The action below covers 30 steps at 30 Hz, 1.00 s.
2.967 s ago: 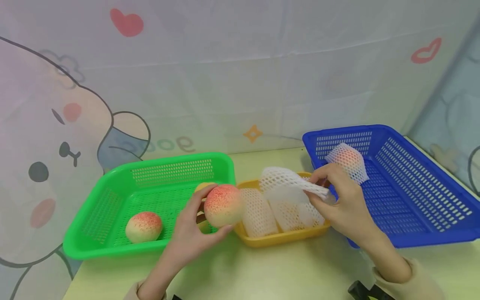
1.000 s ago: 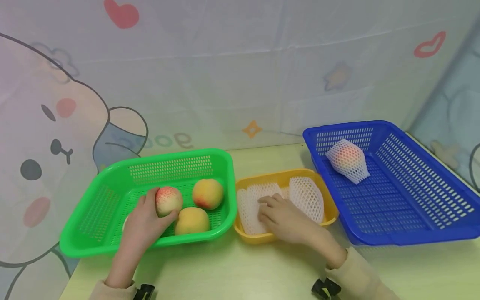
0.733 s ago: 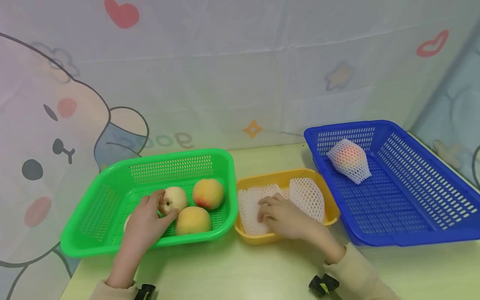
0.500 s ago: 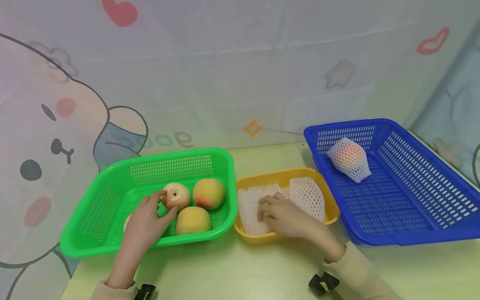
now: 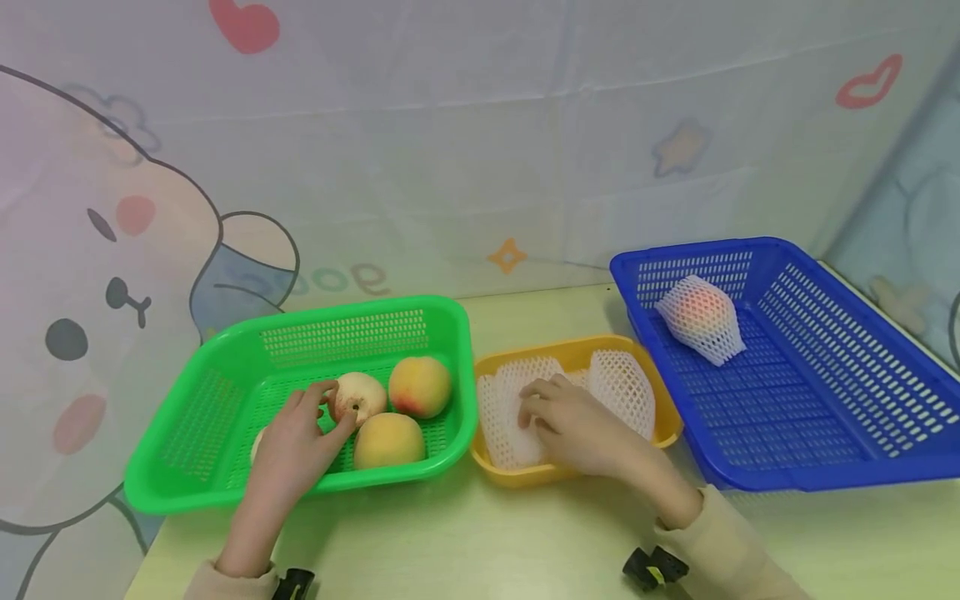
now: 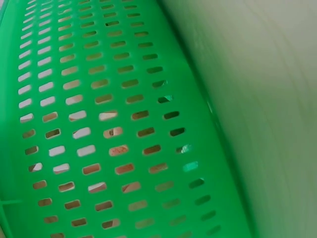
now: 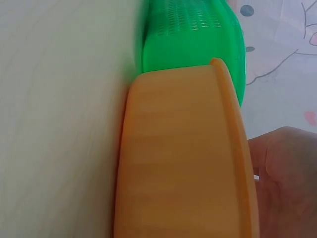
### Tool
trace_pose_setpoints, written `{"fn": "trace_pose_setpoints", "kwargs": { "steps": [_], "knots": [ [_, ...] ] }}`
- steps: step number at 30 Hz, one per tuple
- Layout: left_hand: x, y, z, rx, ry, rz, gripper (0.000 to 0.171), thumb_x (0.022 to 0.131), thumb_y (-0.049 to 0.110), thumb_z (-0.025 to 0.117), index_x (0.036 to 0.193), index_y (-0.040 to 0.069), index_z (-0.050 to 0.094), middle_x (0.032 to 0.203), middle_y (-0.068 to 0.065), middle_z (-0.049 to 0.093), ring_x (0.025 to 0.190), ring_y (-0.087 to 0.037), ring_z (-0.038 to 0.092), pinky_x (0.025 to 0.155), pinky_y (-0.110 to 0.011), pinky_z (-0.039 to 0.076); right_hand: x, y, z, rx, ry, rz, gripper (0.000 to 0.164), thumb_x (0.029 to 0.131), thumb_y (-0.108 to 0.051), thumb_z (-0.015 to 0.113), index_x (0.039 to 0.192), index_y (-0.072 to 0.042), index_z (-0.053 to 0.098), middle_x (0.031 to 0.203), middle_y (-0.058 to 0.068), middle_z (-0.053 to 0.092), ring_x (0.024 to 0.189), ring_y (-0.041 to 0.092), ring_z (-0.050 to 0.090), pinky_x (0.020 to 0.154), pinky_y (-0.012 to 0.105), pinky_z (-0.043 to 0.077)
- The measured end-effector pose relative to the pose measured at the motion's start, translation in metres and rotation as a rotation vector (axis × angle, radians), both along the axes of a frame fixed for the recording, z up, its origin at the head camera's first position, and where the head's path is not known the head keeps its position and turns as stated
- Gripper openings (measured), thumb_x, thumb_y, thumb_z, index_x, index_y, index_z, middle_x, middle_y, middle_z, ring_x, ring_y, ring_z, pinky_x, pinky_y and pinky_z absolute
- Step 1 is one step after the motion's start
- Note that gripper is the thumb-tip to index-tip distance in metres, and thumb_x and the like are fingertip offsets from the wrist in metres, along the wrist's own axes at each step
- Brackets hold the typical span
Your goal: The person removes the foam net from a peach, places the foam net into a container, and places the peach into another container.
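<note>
In the green basket (image 5: 225, 333), my left hand (image 5: 296, 446) lies over the left side of a pale, red-flecked peach (image 5: 360, 398). Its fingers and thumb spread loosely around the fruit. Two yellow peaches (image 5: 420, 387) sit to the right; another is mostly hidden under the hand. My right hand (image 5: 581, 429) reaches into the yellow basket (image 5: 517, 478), fingers curled on a white foam net (image 5: 517, 392); its thumb is hidden. A second foam net (image 5: 622, 392) stands to its right. In the right wrist view, the basket's wall covers most of the fingers.
A blue basket (image 5: 780, 479) at the right holds one peach in a foam net (image 5: 702, 318). All three baskets stand close together on a pale table (image 5: 480, 550). A printed cloth (image 5: 450, 150) hangs behind them.
Both hands moved down and left from above the baskets; the left put its peach into the green basket, the right its net into the yellow one. Lately that peach has rolled and the nets have shifted.
</note>
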<state>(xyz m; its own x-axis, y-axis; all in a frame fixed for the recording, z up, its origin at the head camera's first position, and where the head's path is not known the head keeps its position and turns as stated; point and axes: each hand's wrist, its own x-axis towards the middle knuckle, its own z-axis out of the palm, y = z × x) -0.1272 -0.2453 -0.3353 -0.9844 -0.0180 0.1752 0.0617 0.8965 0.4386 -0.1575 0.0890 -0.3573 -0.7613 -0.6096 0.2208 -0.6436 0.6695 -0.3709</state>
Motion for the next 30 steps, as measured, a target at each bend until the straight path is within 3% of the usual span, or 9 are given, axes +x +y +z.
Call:
{"fn": "trace_pose_setpoints", "kwargs": {
  "steps": [9,21,25,28,30],
  "knots": [
    [-0.001,0.001,0.000,0.019,0.026,0.014,0.047,0.093,0.031,0.058,0.131,0.003,0.052,0.113,-0.020,0.056,0.071,-0.018,0.056,0.060,-0.028,0.043,0.001,0.002,0.009,-0.016,0.050,-0.043,0.019,0.091,-0.003,0.051,0.096,-0.009,0.068,0.119,0.010,0.064,0.120,0.030,0.055,0.106,0.055,0.040],
    [0.000,0.000,-0.002,0.011,0.060,-0.009,0.046,0.093,0.029,0.059,0.130,0.003,0.053,0.111,-0.019,0.056,0.067,-0.017,0.049,0.060,-0.028,0.041,0.005,0.006,0.023,-0.053,0.138,-0.065,0.018,0.091,-0.003,0.053,0.097,-0.010,0.068,0.118,0.010,0.064,0.109,0.028,0.058,0.092,0.043,0.050],
    [0.001,0.001,-0.001,0.005,0.087,-0.017,0.045,0.093,0.028,0.059,0.130,0.003,0.054,0.120,-0.020,0.055,0.086,-0.029,0.056,0.067,-0.039,0.048,0.007,0.009,0.028,-0.070,0.155,-0.071,0.017,0.091,-0.002,0.054,0.098,-0.010,0.068,0.119,0.010,0.063,0.111,0.030,0.058,0.094,0.044,0.050],
    [0.002,0.003,-0.001,-0.007,0.129,-0.023,0.044,0.092,0.027,0.060,0.129,0.003,0.055,0.123,-0.021,0.055,0.107,-0.038,0.053,0.076,-0.052,0.049,0.009,0.012,0.031,-0.081,0.156,-0.079,0.017,0.091,-0.002,0.055,0.099,-0.010,0.068,0.121,0.011,0.063,0.114,0.031,0.058,0.096,0.046,0.049],
    [0.002,0.006,-0.001,-0.008,0.167,-0.035,0.042,0.092,0.024,0.061,0.127,0.001,0.056,0.122,-0.022,0.055,0.112,-0.040,0.051,0.079,-0.055,0.048,0.010,0.015,0.034,-0.089,0.148,-0.083,0.017,0.092,-0.002,0.055,0.100,-0.011,0.067,0.123,0.011,0.062,0.115,0.032,0.057,0.097,0.048,0.048]
  ]
}}
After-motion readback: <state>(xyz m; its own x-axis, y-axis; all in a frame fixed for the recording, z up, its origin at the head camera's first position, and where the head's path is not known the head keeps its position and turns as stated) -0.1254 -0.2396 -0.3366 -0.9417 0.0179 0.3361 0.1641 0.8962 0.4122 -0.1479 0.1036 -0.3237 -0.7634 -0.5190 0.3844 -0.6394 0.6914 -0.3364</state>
